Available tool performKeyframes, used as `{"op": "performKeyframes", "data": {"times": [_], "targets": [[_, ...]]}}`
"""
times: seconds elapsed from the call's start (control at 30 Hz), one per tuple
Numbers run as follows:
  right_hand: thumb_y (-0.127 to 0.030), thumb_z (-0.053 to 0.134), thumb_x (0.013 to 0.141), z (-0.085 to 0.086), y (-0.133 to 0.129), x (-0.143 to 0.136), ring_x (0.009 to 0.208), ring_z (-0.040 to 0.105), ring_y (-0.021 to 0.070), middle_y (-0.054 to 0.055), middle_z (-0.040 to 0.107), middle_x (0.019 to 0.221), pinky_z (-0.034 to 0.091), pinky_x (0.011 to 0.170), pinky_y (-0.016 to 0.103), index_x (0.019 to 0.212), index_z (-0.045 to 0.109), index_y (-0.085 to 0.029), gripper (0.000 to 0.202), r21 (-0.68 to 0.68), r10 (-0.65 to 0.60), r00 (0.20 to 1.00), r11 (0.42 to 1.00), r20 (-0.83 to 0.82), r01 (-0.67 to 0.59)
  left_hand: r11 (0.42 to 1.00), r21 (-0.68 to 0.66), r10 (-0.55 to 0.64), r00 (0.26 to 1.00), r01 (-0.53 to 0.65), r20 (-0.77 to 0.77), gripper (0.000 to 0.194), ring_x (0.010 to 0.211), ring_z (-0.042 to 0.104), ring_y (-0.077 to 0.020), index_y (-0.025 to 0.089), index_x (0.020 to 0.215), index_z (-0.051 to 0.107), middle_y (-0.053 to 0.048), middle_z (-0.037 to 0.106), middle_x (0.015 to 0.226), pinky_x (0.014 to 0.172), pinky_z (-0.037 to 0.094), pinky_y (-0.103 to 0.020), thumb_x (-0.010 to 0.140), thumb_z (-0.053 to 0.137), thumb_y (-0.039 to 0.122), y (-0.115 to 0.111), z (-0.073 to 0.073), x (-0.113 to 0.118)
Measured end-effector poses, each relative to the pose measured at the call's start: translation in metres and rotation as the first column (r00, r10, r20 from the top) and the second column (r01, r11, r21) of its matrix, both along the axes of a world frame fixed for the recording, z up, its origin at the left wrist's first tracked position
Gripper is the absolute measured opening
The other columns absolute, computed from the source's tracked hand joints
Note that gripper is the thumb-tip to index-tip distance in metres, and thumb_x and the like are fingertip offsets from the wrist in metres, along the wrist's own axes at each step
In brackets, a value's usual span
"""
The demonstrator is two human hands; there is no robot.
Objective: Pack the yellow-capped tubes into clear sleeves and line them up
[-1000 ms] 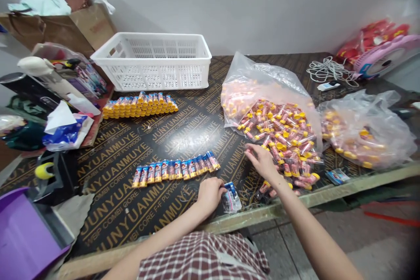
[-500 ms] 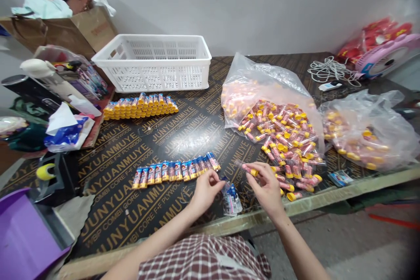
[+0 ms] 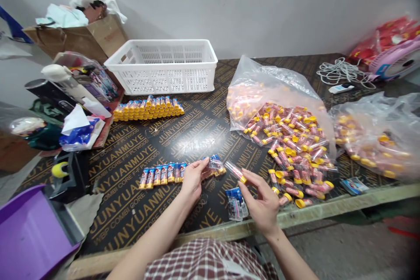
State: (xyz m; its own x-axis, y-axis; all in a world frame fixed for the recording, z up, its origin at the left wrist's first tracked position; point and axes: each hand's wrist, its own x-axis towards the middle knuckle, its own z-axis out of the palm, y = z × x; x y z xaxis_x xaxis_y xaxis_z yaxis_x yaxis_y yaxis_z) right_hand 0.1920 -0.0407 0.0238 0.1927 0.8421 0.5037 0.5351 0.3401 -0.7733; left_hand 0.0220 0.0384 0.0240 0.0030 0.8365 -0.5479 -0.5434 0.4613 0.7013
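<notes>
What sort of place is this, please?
Probably a small workshop: many pink tubes lie in a loose pile, blue-topped tubes stand in a row, and a white crate shares the worktable.

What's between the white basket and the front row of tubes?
In the head view, a stack of blue-and-yellow tubes close to the white basket, then printed black tabletop before the front row.

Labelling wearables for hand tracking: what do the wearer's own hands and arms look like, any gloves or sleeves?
Left hand and right hand are ungloved, with no ring, watch or bracelet visible. Both forearms show no sleeve or cable as far as the frame reaches. A brown-and-white checked garment shows between them.
</notes>
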Motion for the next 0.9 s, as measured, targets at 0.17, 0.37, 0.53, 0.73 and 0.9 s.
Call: {"op": "performKeyframes", "data": {"times": [0.17,0.37,0.53,0.73,0.9], "targets": [[-0.012,0.059,0.081,0.006,0.000,-0.007,0.101,0.064,0.0212,0.007,0.068,0.107,0.052,0.090,0.041,0.110,0.063,-0.024,0.033,0.020,0.055,0.994,0.998,0.098,-0.057,1.000,0.001,0.003,1.000,-0.003,-0.027,0.038,0.055,0.058,-0.0087,0.012,0.062,0.066,0.000,0.065,0.060,0.060,0.051,-0.023,0.043,0.086,0.039,-0.003,-0.001,0.001],[-0.014,0.049,0.086,0.005,0.002,-0.011,0.101,0.062,0.0201,0.007,0.066,0.107,0.052,0.089,0.038,0.108,0.064,-0.025,0.029,-0.127,0.225,0.974,0.968,0.039,-0.219,0.991,0.115,-0.065,0.998,0.066,-0.015,0.037,0.064,0.061,-0.0106,0.013,0.077,0.063,0.001,0.066,0.070,0.062,0.052,-0.024,0.055,0.081,0.038,-0.008,0.004,0.005],[-0.010,0.052,0.078,-0.004,0.007,-0.006,0.100,0.059,0.0200,0.008,0.056,0.109,0.053,0.084,0.036,0.124,0.052,-0.027,0.049,-0.164,0.248,0.967,0.958,0.056,-0.236,0.960,0.122,-0.255,0.967,0.252,0.014,0.046,0.063,0.063,-0.0123,0.012,0.090,0.064,-0.003,0.069,0.074,0.061,0.051,-0.024,0.053,0.084,0.031,-0.014,0.012,0.004],[-0.007,0.054,0.064,0.000,0.014,-0.001,0.129,0.039,0.0284,0.010,0.024,0.148,0.041,0.102,0.047,0.142,0.024,-0.027,0.085,-0.205,0.467,0.883,0.870,0.054,-0.448,0.852,0.103,-0.515,0.857,0.514,-0.022,0.036,0.059,0.061,-0.0113,0.008,0.080,0.069,-0.004,0.067,0.068,0.060,0.050,-0.024,0.055,0.082,0.031,-0.023,0.014,0.003],[-0.006,0.051,0.060,0.000,0.015,-0.001,0.124,0.046,0.0252,0.010,0.045,0.134,0.042,0.103,0.041,0.139,0.030,-0.023,0.083,-0.221,0.547,0.837,0.816,-0.003,-0.534,0.815,0.104,-0.573,0.819,0.570,-0.001,0.035,0.061,0.063,-0.0127,0.009,0.081,0.069,-0.005,0.068,0.072,0.062,0.051,-0.025,0.057,0.081,0.032,-0.027,0.010,0.003]]}}
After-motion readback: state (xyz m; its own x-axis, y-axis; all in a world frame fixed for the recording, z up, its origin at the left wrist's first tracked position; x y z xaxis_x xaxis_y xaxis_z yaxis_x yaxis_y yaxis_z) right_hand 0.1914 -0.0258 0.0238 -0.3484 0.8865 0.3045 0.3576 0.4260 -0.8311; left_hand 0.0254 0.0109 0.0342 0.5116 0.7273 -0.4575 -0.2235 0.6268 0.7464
